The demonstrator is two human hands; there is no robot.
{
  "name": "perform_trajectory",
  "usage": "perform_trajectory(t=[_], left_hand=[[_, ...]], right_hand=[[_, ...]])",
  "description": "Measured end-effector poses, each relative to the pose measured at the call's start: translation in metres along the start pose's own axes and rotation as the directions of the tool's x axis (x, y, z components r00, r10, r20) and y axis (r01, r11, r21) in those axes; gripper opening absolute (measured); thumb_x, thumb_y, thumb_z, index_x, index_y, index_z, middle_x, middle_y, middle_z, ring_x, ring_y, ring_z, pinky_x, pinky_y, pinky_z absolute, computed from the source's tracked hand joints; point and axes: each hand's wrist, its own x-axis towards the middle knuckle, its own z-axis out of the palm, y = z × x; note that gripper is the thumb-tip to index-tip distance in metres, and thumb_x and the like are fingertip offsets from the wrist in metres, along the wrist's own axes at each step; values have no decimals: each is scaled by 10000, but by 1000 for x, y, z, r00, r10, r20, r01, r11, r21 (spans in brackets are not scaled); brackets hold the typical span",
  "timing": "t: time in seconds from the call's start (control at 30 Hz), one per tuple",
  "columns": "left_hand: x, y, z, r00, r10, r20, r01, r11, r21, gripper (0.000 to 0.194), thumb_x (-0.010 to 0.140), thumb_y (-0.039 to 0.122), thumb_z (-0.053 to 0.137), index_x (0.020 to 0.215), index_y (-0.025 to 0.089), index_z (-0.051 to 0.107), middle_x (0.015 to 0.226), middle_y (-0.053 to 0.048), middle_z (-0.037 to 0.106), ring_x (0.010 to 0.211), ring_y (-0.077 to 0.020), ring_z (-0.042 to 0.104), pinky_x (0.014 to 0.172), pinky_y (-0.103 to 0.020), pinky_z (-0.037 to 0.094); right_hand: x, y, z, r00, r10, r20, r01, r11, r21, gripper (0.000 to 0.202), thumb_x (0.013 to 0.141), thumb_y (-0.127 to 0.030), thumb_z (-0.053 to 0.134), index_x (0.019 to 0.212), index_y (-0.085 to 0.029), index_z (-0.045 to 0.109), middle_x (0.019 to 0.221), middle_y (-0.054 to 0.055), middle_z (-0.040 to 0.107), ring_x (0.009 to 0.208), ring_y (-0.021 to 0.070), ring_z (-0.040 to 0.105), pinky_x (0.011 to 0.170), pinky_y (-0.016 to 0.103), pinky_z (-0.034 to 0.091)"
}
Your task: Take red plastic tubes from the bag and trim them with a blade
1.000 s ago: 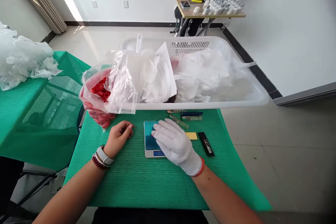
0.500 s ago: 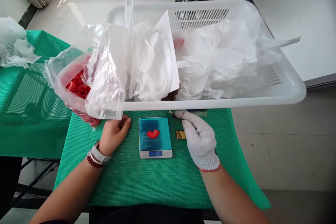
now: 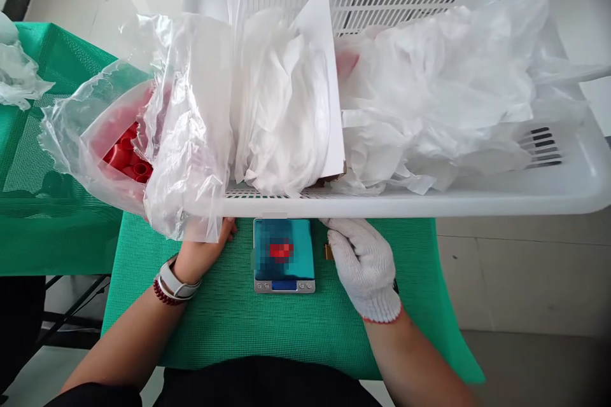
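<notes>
My left hand [image 3: 204, 255], bare with a watch and beads at the wrist, rests on the green cloth left of the scale; the plastic bag and basket rim hide most of its fingers. My right hand [image 3: 365, 261] wears a white knitted glove and is closed, its fingertips reaching under the basket rim, so what they pinch is hidden. A small gold-coloured piece [image 3: 328, 252] lies beside it. Between my hands sits a digital scale [image 3: 284, 285] with a red piece [image 3: 281, 251] on its plate, blurred into blocks.
A large white basket [image 3: 405, 205] spans the far side, holding white plastic bags [image 3: 429, 76] and a white card [image 3: 329, 82]. At its left, an open clear bag [image 3: 186, 159] holds red tube pieces [image 3: 126, 156]. Another green-covered surface [image 3: 48, 235] stands at the left.
The view has shifted closer to the basket, which now covers my right fingertips and the small dark item they held. More of my left fingers is hidden. The hands have barely moved.
</notes>
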Motion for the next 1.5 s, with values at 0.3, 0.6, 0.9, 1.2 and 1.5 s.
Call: perform_trajectory(t=[0.3,0.6,0.9,1.2,1.5], left_hand=[[-4,5,-1,997,78,-9,-77,995,56,242,900,355,584,796,160,682,665,-32,707,575,-148,657,549,-271,548],[-4,15,-1,997,78,31,-79,996,40,254,897,494,574,899,261,675,703,-21,698,621,-192,652,565,-363,558],[-4,13,-3,992,114,54,-119,987,105,221,916,446,550,904,254,659,713,-33,699,632,-206,652,573,-364,541],[-5,13,-2,987,150,59,-156,980,123,270,925,446,541,902,207,664,719,-34,692,645,-185,633,561,-327,516],[-5,14,-3,988,140,72,-148,981,128,271,920,461,549,928,222,677,740,-33,699,673,-203,645,572,-357,519]], right_hand=[[-1,-1,-5,994,-5,113,5,1000,-3,240,879,-66,571,1033,-186,712,1063,53,748,1025,194,694,898,368,580],[0,-3,-5,989,-55,137,55,998,9,254,871,-66,569,1051,-192,696,1042,58,739,1062,214,684,940,409,567],[2,-3,-3,982,-99,161,103,994,-19,230,865,-83,576,1032,-179,701,1018,71,744,1041,228,687,976,447,543],[2,-4,-4,982,-75,173,84,995,-48,233,888,-137,551,1034,-219,715,1022,50,752,1035,236,699,1000,483,537],[1,-4,-2,978,-106,179,118,991,-59,239,874,-112,574,1051,-196,710,1033,66,752,1049,235,691,989,460,544]])
